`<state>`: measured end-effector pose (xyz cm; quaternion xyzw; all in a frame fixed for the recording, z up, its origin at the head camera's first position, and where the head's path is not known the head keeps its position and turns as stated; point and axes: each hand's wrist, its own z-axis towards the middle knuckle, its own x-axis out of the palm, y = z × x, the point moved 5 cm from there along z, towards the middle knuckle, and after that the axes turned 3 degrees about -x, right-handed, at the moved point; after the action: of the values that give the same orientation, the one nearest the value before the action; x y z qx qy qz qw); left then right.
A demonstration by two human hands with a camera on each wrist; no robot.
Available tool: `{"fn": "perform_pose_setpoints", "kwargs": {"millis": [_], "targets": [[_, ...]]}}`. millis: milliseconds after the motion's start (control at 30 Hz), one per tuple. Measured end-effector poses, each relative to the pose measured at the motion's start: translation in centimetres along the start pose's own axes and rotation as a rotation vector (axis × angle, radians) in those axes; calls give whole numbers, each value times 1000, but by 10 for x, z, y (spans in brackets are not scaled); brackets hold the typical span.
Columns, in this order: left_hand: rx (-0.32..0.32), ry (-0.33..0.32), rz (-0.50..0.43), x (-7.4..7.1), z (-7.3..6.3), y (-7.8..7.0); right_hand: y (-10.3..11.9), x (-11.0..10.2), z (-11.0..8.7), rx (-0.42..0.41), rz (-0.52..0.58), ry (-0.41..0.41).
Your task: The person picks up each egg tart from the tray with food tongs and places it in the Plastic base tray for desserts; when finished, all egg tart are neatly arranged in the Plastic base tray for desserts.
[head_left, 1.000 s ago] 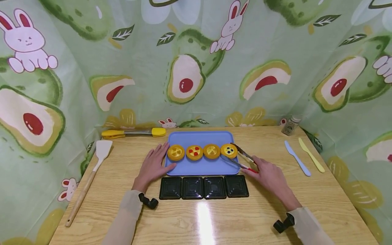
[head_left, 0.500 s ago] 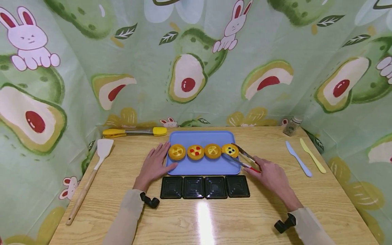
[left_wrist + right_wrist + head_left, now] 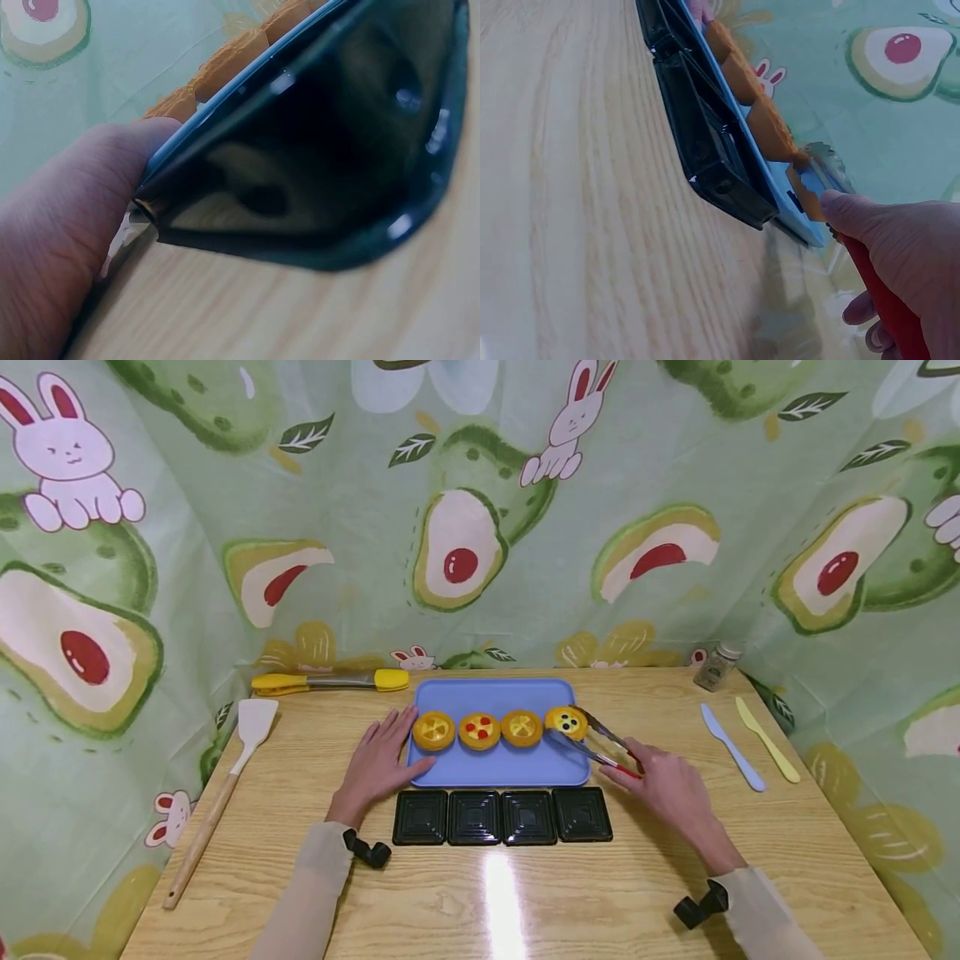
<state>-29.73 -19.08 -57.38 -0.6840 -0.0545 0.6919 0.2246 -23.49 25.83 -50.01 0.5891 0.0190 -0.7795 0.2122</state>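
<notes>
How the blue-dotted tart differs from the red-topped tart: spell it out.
The blue-dotted tart carries dark blue dots; the red-topped tart has red pieces. The blue-dotted tart is between the ends of the red-handled tongs, while the red-topped tart is clear of them. Both are round with golden-brown crusts.

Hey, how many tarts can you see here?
4. From left to right along the blue tray: a yellow-topped tart near the left hand, a red-dotted tart, a second yellow-topped tart, and a dark-dotted tart between the tips of the tongs. None looks hidden.
</notes>
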Motion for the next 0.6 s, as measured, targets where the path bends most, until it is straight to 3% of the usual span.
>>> {"fn": "perform_pose_setpoints", "kwargs": {"millis": [367,600], "targets": [[15,-14,5,-2,1,-2,4,-14,1,-18,3,-60],[8,-14,-4,-2,1,-1,13,-22,2,-13,15,-54]]}}
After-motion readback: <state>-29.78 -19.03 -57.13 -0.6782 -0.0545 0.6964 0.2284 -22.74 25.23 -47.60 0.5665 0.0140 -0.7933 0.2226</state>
